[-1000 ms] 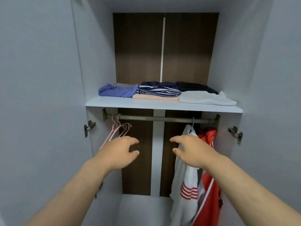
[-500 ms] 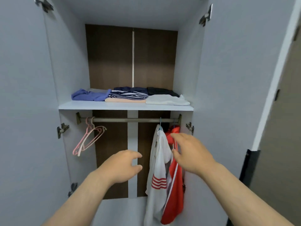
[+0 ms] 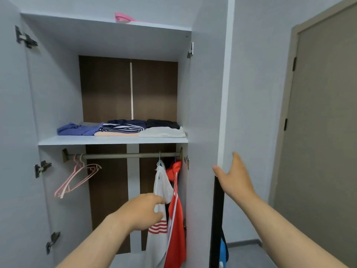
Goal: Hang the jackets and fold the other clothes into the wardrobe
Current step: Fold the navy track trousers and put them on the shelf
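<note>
Head view shows the two jackets hanging at the right end of the rail (image 3: 123,156), in the lower part of the wardrobe: the white jacket (image 3: 161,182) with red stripes on the left, and the red jacket (image 3: 176,219) touching it on the right, against the side wall. On the shelf (image 3: 112,140) just above lie the folded clothes (image 3: 121,129) in a row, from a blue piece on the left to a white one on the right.

A second ago both hands were held out side by side in front of the rail. Now they are apart. The left hand (image 3: 143,211) is lower and sits in front of the white jacket, its fingers (image 3: 157,199) loosely curled and holding nothing. They overlap the cloth in the picture, but whether they touch it cannot be told. The right hand (image 3: 234,180) has swung out of the wardrobe to the near edge of the open right door (image 3: 208,93). Its fingers are spread straight and grip nothing, the thumb just beside the door's edge and well apart from both jackets. The view has also pulled back and turned right.

With the jackets hung and the rest folded on the shelf, the putting away looks done, and the reach for the door suggests closing up.

Further out, two empty pink hangers (image 3: 77,176) hang at the left end of the rail, and something pink (image 3: 123,17) lies on the top board. A closed room door (image 3: 324,132) stands at the far right.
</note>
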Action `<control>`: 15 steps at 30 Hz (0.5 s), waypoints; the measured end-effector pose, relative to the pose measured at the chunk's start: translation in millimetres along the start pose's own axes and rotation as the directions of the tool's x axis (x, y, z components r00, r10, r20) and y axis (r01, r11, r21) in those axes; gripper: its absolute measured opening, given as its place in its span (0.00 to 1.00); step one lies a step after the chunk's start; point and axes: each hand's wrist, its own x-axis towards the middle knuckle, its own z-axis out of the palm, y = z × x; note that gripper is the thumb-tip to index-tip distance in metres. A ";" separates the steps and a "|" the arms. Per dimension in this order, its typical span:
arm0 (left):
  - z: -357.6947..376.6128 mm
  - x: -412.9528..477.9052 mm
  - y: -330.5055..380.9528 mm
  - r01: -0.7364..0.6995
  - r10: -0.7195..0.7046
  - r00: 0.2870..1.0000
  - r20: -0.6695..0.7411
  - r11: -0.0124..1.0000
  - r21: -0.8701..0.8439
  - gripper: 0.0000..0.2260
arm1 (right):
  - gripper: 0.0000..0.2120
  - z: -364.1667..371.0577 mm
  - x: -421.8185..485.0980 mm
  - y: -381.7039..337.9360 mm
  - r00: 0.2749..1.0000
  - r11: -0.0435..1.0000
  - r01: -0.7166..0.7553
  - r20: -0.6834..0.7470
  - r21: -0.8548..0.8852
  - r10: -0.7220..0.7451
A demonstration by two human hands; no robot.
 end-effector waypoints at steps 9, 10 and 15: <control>-20.4 -33.5 -7.3 0.084 -0.081 0.977 -0.197 0.996 0.007 0.23 | 0.05 37.3 4.1 13.8 0.991 0.999 0.006 0.135 0.035 -0.010; -24.4 -38.7 -14.1 0.108 -0.104 0.972 -0.211 0.994 0.008 0.23 | 0.05 41.3 3.3 14.5 0.991 1.000 0.029 0.134 0.009 -0.030; -52.9 -66.6 -74.3 0.220 -0.231 0.930 -0.285 0.973 -0.070 0.19 | 0.13 70.6 -5.8 3.1 0.992 0.996 0.094 0.088 0.001 -0.094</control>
